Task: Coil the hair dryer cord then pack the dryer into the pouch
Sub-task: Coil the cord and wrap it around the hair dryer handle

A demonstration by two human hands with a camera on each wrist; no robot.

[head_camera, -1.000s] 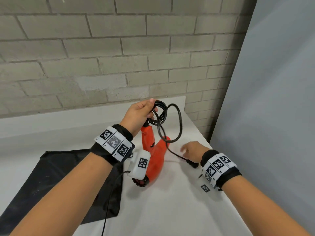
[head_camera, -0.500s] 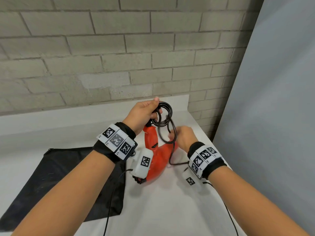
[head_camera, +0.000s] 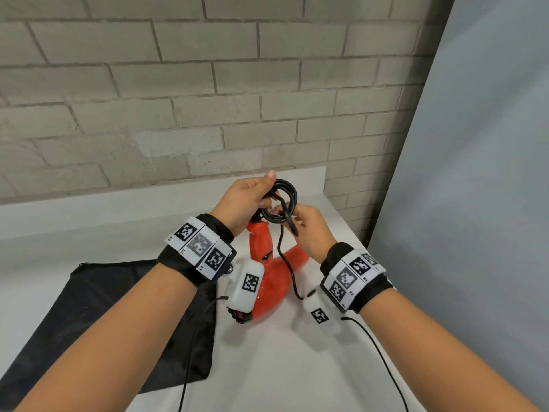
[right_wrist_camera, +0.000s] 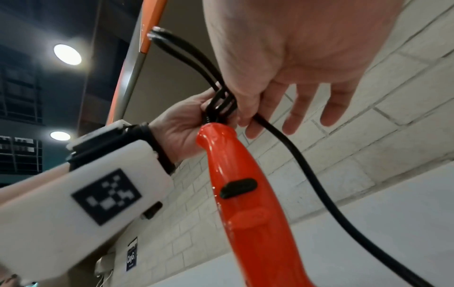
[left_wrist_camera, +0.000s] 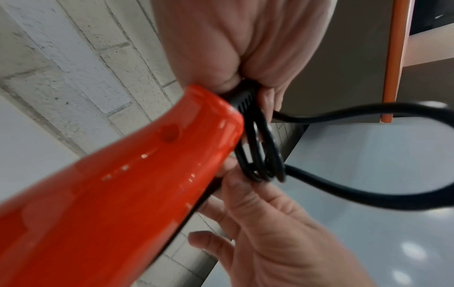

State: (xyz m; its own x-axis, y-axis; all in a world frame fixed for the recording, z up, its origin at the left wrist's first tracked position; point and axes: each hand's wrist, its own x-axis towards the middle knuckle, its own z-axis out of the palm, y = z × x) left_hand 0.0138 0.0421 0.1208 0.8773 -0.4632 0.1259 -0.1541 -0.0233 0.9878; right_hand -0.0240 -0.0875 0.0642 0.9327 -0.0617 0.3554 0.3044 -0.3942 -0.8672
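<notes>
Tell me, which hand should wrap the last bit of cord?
Probably the right hand: it holds the loose cord beside the coil. The left hand is busy gripping that coil at the dryer handle.

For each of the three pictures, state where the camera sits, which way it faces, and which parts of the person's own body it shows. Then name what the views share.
Head: on the head, looking forward and down at the white table; both forearms, left hand, right hand.
Left wrist: looks along the left hand at the glossy orange hair dryer; right hand below.
Right wrist: looks up along the right hand; left hand beyond.
Shared: the dryer and coiled black cord.
</notes>
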